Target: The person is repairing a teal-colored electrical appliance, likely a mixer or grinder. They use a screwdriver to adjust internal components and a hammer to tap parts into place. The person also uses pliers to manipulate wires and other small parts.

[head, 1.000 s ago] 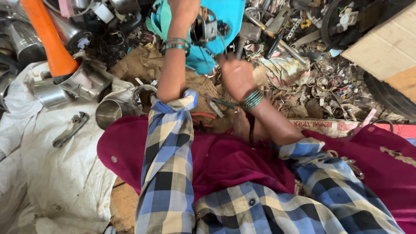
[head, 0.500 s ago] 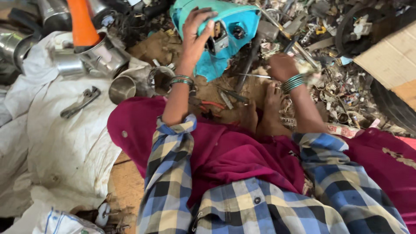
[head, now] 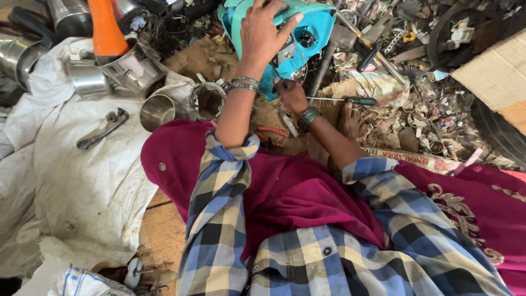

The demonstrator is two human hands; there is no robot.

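A teal plastic appliance housing point(head: 307, 33) stands on the scrap pile in front of me. My left hand point(head: 263, 33) grips its top, fingers spread over the edge. My right hand point(head: 290, 94) is curled against the housing's lower edge, where wires and a small metal part show. What its fingers pinch is hidden. A green-handled screwdriver point(head: 359, 101) lies just right of that hand, its shaft tip pointing at my wrist. Both wrists wear green bangles.
Steel cups point(head: 156, 111) and tins point(head: 87, 82) stand at the left beside an orange cone-shaped object point(head: 105, 30). A wrench point(head: 101, 129) lies on white sacking point(head: 71, 181). Red-handled pliers point(head: 271, 131) lie near my lap. Cardboard point(head: 493, 77), a tyre point(head: 501, 134) and loose metal scrap fill the right.
My right hand moved left from beside the housing to its lower edge. My left hand shifted up onto the housing's top. The view came closer.
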